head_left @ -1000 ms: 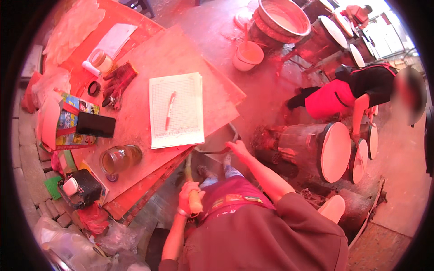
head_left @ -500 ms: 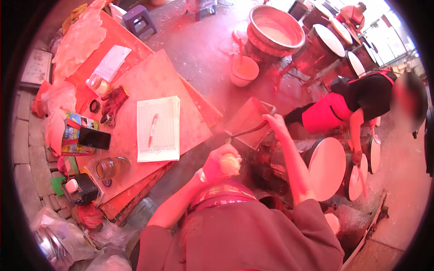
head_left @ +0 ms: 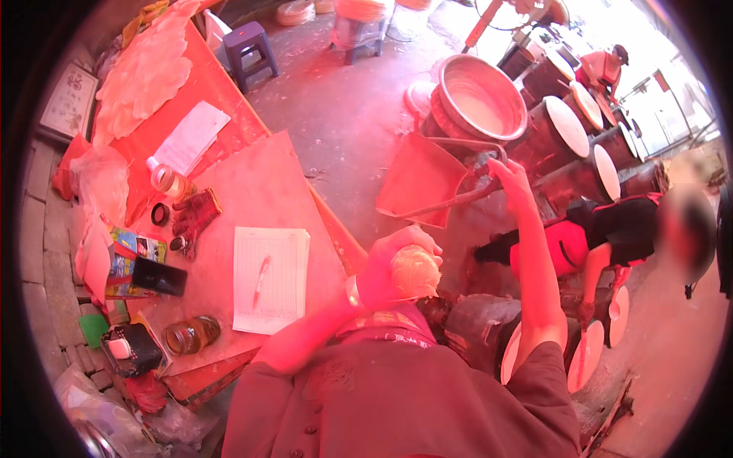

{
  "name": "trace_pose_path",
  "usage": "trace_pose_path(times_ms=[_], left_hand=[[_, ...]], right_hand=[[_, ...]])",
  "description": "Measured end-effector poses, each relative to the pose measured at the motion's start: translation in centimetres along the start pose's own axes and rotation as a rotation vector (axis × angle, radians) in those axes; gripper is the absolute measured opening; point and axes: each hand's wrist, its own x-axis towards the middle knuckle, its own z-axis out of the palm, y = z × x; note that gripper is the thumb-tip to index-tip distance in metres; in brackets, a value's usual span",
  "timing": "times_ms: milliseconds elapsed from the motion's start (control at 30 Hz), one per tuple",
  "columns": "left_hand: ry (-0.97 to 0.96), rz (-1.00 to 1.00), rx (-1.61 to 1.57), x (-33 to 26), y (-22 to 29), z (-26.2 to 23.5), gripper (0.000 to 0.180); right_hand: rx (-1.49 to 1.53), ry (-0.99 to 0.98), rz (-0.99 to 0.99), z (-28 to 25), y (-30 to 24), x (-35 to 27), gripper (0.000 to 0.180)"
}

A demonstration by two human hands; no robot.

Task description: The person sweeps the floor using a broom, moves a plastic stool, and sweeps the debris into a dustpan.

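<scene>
Reddish, flat-panned scoop [head_left: 420,182] with a dark bent metal bar [head_left: 450,203] and a pale, rounded handle end [head_left: 416,272] is in front of the person's body, the left hand [head_left: 384,267], elbow bent, wrapping its fingers around the handle end while the right hand [head_left: 511,180], forearm stretched forward, curls its fingers over the bar. Its long axis runs outward, pan away from the person, toward one wide, round metal basin [head_left: 482,99]. On the reddish table [head_left: 263,179] lie one white gridded notepad [head_left: 286,294], one white-and-red pen [head_left: 262,281] and two glass jars [head_left: 192,334].
</scene>
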Motion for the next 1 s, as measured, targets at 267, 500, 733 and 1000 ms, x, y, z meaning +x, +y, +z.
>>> trace_pose_path(times_ms=[267, 500, 733, 1000], left_hand=[[0.355, 0.135, 0.104, 6.8, -3.3, -4.3, 0.019], [0.620, 0.095, 0.375, 13.0, -8.7, -7.2, 0.020], [0.897, 0.035, 0.508, 19.7, -11.7, -8.1, 0.020], [1.113, 0.121, 0.566, 27.9, -11.7, -14.3, 0.017]], right_hand=[[0.028, -0.115, 0.093, 5.2, -2.6, 15.6, 0.023], [0.123, -0.344, 0.096, 9.9, 2.8, 32.9, 0.030], [0.052, -0.346, 0.040, 13.4, 5.7, 44.0, 0.032], [0.121, -0.265, 0.090, 15.4, 5.4, 55.0, 0.032]])
